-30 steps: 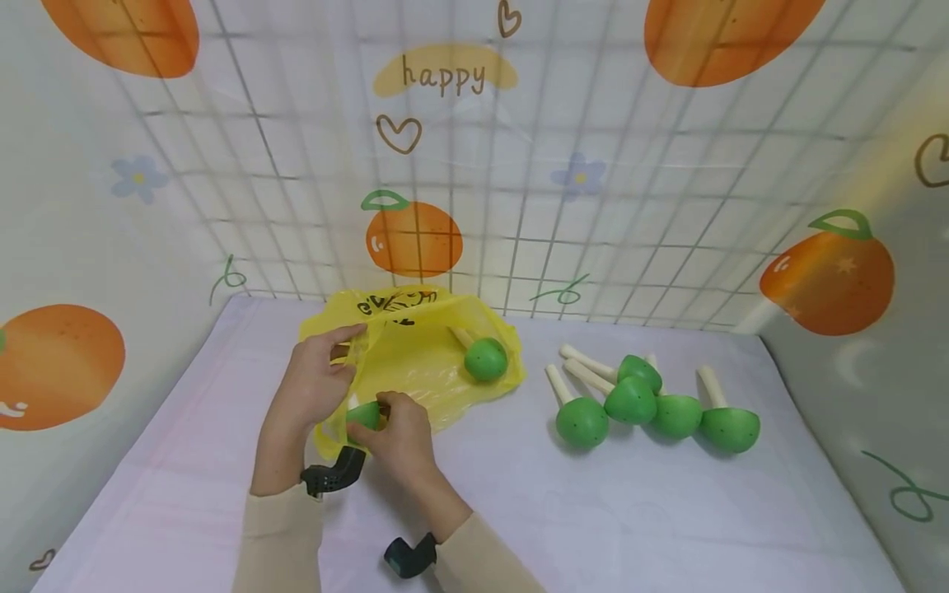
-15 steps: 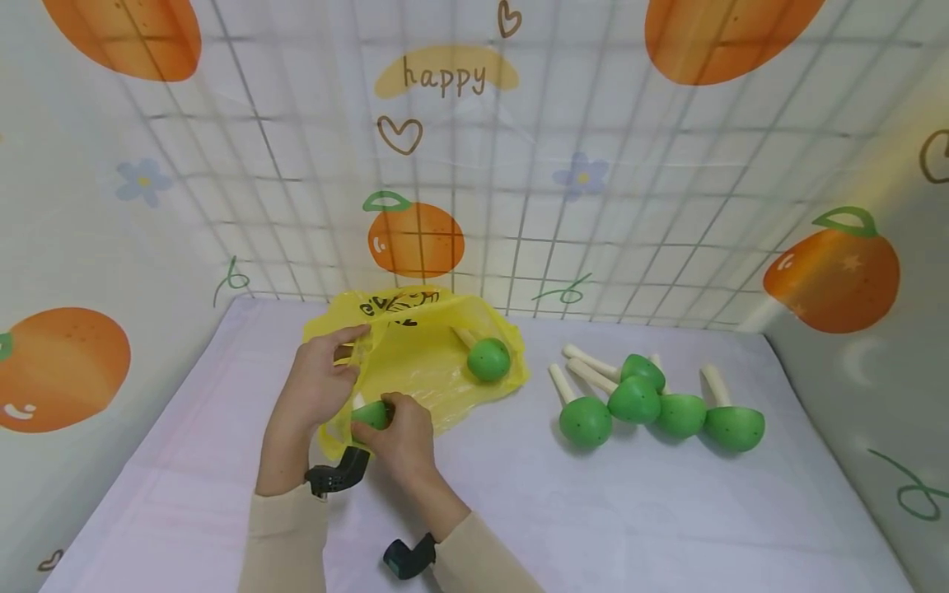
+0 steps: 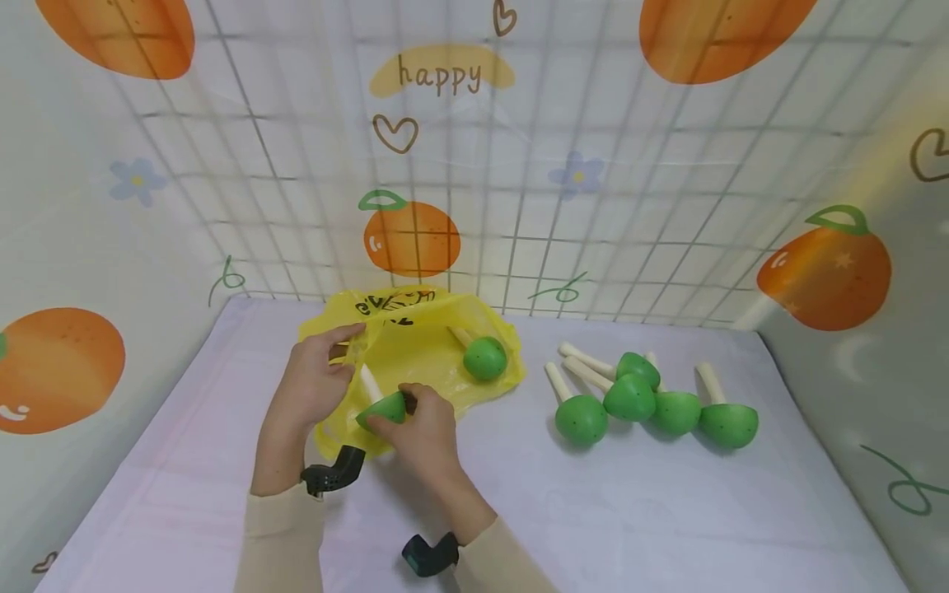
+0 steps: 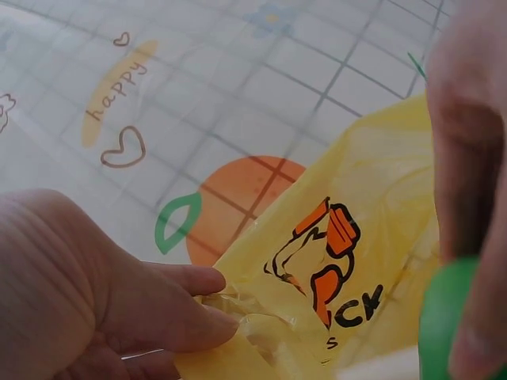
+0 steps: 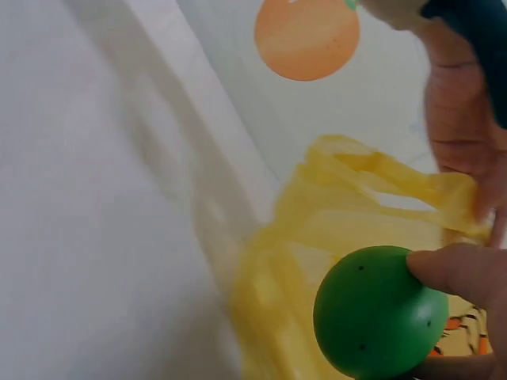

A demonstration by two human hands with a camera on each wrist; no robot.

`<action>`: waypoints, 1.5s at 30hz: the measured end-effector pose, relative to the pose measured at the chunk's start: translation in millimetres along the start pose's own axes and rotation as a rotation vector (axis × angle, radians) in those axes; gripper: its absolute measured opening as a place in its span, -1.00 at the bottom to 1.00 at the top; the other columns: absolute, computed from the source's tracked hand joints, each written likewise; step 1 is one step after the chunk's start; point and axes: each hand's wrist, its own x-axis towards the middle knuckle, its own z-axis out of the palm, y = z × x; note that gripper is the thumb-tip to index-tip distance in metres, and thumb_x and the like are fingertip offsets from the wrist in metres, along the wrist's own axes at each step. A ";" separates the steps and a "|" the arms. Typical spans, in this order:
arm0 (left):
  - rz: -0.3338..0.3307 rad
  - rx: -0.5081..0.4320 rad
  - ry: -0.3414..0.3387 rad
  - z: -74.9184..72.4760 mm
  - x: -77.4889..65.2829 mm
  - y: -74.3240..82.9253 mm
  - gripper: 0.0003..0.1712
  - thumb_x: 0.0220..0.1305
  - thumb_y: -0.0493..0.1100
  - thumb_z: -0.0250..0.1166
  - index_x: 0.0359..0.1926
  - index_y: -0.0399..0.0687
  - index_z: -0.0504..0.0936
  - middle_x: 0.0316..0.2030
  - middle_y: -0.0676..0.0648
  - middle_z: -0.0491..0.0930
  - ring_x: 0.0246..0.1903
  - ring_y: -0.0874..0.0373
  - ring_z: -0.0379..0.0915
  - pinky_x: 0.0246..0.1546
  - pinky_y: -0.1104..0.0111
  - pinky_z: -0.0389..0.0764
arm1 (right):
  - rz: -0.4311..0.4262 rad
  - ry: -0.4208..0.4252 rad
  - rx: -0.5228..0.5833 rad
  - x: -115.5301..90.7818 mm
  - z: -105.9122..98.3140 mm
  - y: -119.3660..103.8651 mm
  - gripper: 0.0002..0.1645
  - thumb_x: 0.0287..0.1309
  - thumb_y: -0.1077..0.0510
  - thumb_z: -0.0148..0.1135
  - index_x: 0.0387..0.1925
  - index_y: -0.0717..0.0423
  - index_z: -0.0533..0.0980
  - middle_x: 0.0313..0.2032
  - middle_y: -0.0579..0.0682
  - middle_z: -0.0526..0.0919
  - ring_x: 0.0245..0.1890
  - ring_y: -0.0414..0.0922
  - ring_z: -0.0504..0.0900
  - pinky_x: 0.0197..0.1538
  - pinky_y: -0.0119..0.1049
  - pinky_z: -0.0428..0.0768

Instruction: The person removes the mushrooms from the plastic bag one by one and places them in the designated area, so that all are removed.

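A yellow plastic bag [image 3: 415, 375] with black lettering lies on the table, and its duck-like print shows in the left wrist view. My left hand [image 3: 315, 379] pinches the bag's left edge between thumb and fingers [image 4: 198, 279]. Thumb and fingers of my right hand [image 3: 427, 428] grip the green cap of a toy mushroom [image 3: 387, 407]. Its white stem points up and away over the bag. The right wrist view shows the cap [image 5: 379, 313] as a round green dome with small black dots. Another green mushroom [image 3: 485, 359] lies at the bag's right side.
Several more green mushrooms [image 3: 630, 399] with white stems lie in a cluster on the right of the white-covered table [image 3: 630, 511]. Behind the bag rises a grid wall [image 3: 519, 206] under a sheet printed with oranges. Side sheets border the table.
My right hand has shifted a little to the right with the mushroom, and more of its white stem now shows. My left hand stays at the bag's edge.
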 end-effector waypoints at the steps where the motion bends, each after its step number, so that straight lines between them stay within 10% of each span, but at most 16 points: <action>1: 0.002 0.000 0.001 0.0 -0.1 0.1 -0.28 0.30 -0.56 0.08 0.47 -0.21 0.47 0.39 -0.25 0.47 0.30 -0.21 0.49 0.26 -0.03 0.60 | 0.000 0.005 0.000 -0.2 -3.4 -1.1 -0.19 0.01 -0.01 0.68 0.22 0.32 0.58 0.01 0.07 0.71 0.00 -0.05 0.68 0.16 -0.11 0.70; 45: -0.020 0.020 -0.026 3.3 -2.8 6.9 -0.29 0.36 -0.53 0.07 0.52 -0.20 0.42 0.41 -0.26 0.45 0.33 -0.21 0.46 0.23 -0.03 0.62 | -0.010 0.196 -0.082 -41.5 -189.2 22.2 -0.17 0.07 0.18 0.63 0.35 0.30 0.50 0.26 0.25 0.61 0.24 0.15 0.62 0.30 0.07 0.60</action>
